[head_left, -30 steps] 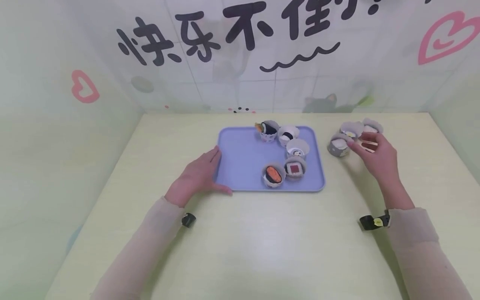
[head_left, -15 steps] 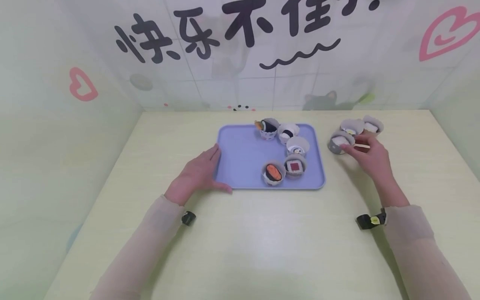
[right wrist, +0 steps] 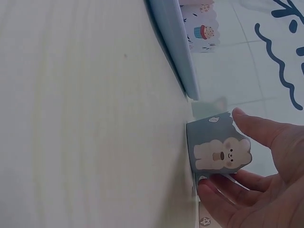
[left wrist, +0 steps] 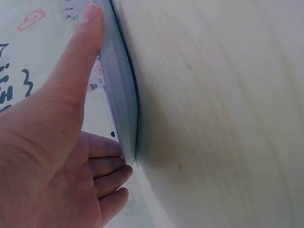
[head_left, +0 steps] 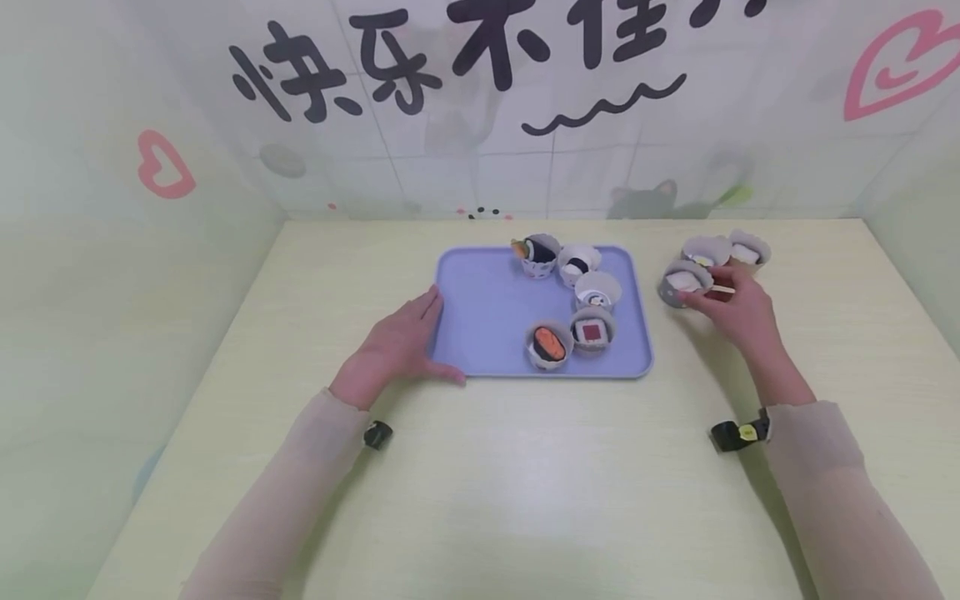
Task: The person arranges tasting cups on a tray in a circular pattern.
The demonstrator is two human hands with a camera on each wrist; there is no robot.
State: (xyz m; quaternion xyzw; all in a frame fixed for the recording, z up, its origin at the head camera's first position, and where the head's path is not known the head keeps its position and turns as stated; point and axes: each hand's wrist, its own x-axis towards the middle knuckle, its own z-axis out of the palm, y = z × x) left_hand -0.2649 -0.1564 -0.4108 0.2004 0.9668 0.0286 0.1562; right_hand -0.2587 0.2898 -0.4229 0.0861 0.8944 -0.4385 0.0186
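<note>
My left hand (head_left: 397, 342) rests against the blue tray (head_left: 480, 317) at its near left corner, thumb along the front edge and fingers on the left side. In the left wrist view the thumb lies straight along the tray's rim (left wrist: 116, 71). My right hand (head_left: 738, 312) holds a grey paper cupcake cup (head_left: 671, 292) between thumb and fingers, right of the tray. A whitish piece (head_left: 684, 281) sits inside this cup. The right wrist view shows a bear printed on the cup's wall (right wrist: 221, 154); its base appears to stand on the table.
On the tray stand several paper cups with sushi pieces, among them an orange-topped one (head_left: 549, 343), a square one with a red centre (head_left: 592, 332) and a black-wrapped one (head_left: 540, 252). Behind my right hand are two more cups, one (head_left: 707, 247) nearer, one (head_left: 748, 250) farther right.
My right hand has moved slightly left and its fingers have closed on the grey cup. The left hand stays at the tray's corner.
</note>
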